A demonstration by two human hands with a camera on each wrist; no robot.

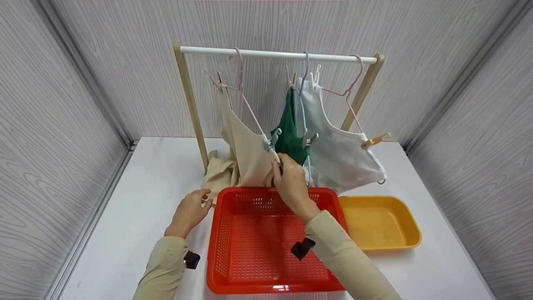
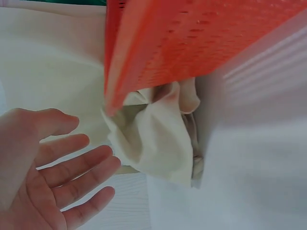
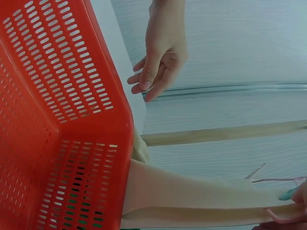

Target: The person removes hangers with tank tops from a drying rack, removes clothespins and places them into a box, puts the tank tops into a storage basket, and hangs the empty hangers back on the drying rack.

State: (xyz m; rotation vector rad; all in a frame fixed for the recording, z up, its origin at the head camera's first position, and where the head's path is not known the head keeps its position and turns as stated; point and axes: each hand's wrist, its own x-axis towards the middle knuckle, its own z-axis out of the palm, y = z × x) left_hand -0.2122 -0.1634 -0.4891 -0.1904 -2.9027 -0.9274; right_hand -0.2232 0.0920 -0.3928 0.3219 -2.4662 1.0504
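A beige garment (image 1: 250, 152) hangs from a pink hanger (image 1: 251, 111), with a pale green clothespin (image 1: 272, 141) clipped at its near shoulder. My right hand (image 1: 293, 181) pinches the garment's near edge just below that clothespin; in the right wrist view, its fingertips (image 3: 301, 196) show at the right border. The garment's lower part (image 2: 153, 134) bunches on the table behind and beside a red basket (image 1: 277, 287). Left of the basket, my left hand (image 1: 191, 210) is held close to this bunched cloth, fingers apart and loosely bent, holding nothing.
The white rod (image 1: 270, 54) of a wooden-legged rack also carries a green garment (image 1: 289, 125) on a blue hanger and a white garment (image 1: 337, 150) on a pink one, both with clothespins. A yellow tray (image 1: 379, 246) stands right of the basket. Pale walls enclose the table.
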